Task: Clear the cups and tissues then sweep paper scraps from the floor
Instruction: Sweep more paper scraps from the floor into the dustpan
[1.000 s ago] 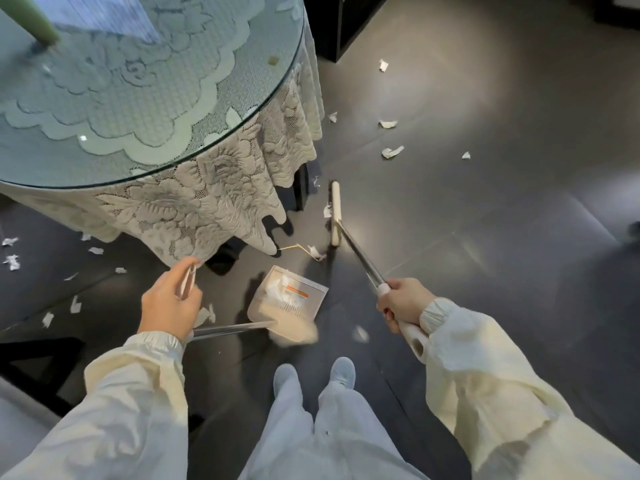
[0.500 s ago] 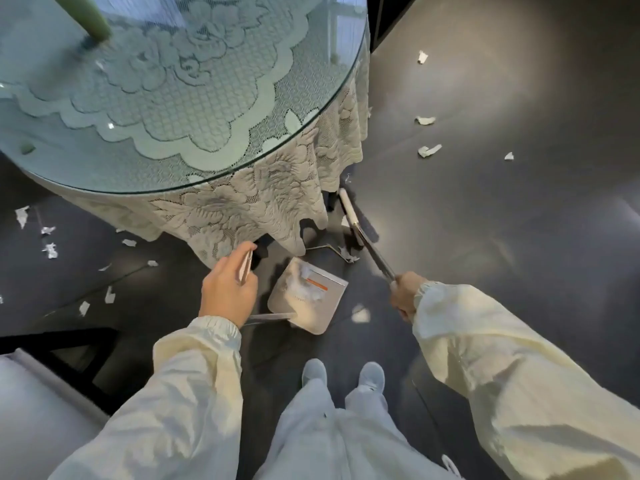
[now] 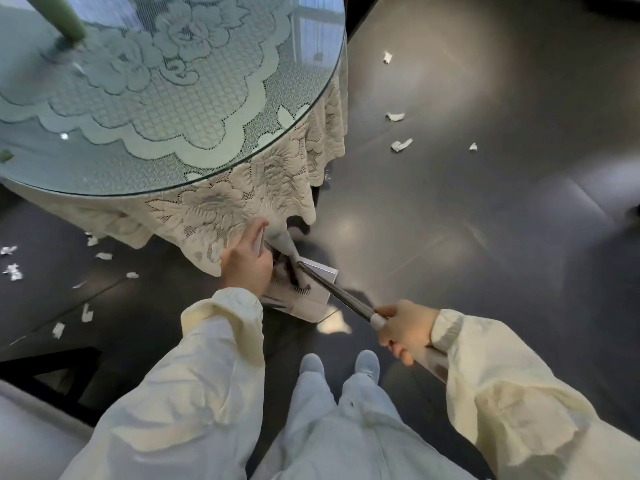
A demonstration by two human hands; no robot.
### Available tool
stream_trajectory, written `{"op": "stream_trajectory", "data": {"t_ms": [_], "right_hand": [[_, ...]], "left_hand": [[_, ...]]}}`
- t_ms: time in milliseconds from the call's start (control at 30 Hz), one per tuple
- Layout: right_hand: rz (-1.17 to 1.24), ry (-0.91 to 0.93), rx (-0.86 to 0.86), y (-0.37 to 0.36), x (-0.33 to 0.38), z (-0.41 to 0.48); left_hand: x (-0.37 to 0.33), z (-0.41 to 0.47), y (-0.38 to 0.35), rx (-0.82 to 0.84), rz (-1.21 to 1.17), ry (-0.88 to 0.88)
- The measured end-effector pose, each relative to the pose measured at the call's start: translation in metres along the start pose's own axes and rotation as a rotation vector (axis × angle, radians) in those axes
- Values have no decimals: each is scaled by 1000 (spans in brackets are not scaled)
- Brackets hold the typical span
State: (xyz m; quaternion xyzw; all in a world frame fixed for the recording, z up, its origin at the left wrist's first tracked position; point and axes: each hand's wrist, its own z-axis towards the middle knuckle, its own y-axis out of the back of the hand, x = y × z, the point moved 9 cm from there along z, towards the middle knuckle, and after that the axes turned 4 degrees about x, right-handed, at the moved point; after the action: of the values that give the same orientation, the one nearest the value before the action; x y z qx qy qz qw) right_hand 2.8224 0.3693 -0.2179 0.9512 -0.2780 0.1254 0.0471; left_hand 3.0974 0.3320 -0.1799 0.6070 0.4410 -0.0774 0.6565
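As we stand, left hand [image 3: 246, 263]: fingers curl round dustpan [image 3: 308, 296] handle.
Right hand [image 3: 408, 332]: fingers curl round broom [image 3: 333, 288].

Counter top [image 3: 114, 157]: glass, glossy, reflective. Lace cloth [image 3: 270, 188] beneath: cream, open-weave, textured. Floor [image 3: 485, 244]: dark tile, smooth, soft sheen. Paper scraps [image 3: 401, 144], 1 and 9 o'clock: white, crumpled, matt. Broom handle [image 3: 332, 288]: dark, possibly metal. Dustpan [image 3: 313, 301]: pale matt plastic.

Beside the lace-draped table [image 3: 221, 147], the left hand [image 3: 246, 268] holds the dustpan [image 3: 313, 296], the right hand [image 3: 407, 332] grips the broom [image 3: 334, 292] reaching into it.
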Motion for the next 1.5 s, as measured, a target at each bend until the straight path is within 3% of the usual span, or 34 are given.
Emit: {"op": "stream_trajectory", "data": {"t_ms": [300, 600, 833, 967, 1167, 1500], "right_hand": [[55, 55, -143, 5, -1, -57], [165, 90, -244, 22, -15, -53], [244, 109, -327, 66, -26, -49], [362, 160, -405, 120, -28, -48], [347, 233, -487, 244, -27, -38], [331, 162, -490, 489, -41, -12]], "left_hand": [[16, -29, 16, -41, -33, -20], [33, -58, 14, 125, -168, -40], [-10, -48, -7, 156, -181, -106], [-53, -23, -23, 94, -78, -237], [-121, 29, -75, 95, -38, -188], [-282, 156, -196, 50, 75, -173]]}}
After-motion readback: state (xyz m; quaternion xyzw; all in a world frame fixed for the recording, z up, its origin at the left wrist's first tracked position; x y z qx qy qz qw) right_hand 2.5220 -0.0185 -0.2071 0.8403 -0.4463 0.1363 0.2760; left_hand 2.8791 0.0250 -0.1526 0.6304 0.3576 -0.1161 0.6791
